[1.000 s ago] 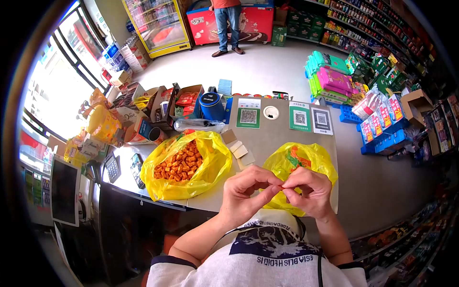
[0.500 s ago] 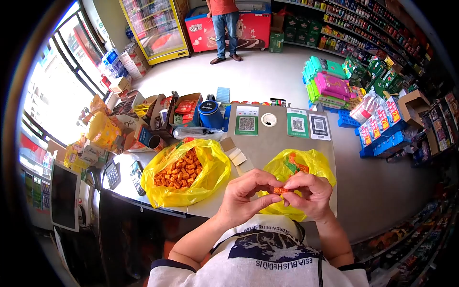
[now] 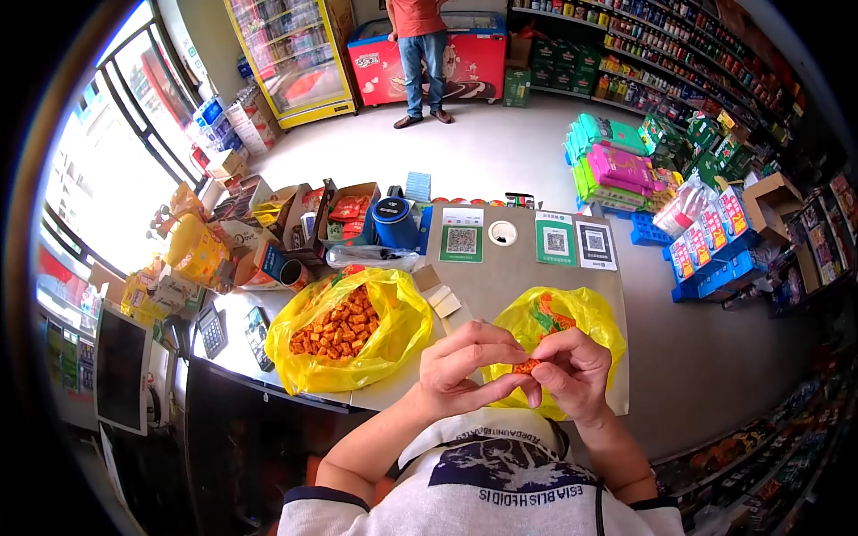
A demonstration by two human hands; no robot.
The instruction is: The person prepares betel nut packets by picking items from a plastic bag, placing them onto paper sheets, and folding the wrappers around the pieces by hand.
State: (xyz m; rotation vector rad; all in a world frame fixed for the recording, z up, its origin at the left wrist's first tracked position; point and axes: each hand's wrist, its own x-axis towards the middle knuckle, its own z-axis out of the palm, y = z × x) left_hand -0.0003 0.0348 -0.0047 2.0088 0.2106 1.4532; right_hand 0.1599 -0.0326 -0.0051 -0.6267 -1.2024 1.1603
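My left hand (image 3: 466, 368) and my right hand (image 3: 579, 373) meet above the counter's front edge. Between their thumbs and fingertips is a small orange piece (image 3: 525, 366), like a wrapped snack; its ends are hidden by my fingers. Behind and under my hands lies a yellow plastic bag (image 3: 597, 314) with green and orange print, its contents mostly out of sight. To the left, a second yellow plastic bag (image 3: 407, 308) stands wide open, holding a heap of similar small orange pieces (image 3: 340, 329).
Payment code cards (image 3: 462, 239) lie on the grey counter (image 3: 487, 277) near a round hole. Further left are a small white box (image 3: 442, 299), a blue canister (image 3: 395, 223), snack cartons, a phone (image 3: 257, 335) and a calculator (image 3: 211, 329). A person (image 3: 418, 54) stands by the red freezer.
My hands have dipped slightly, still pinching the orange piece. My left fingers have shifted round it, and my right fingers have opened out a little.
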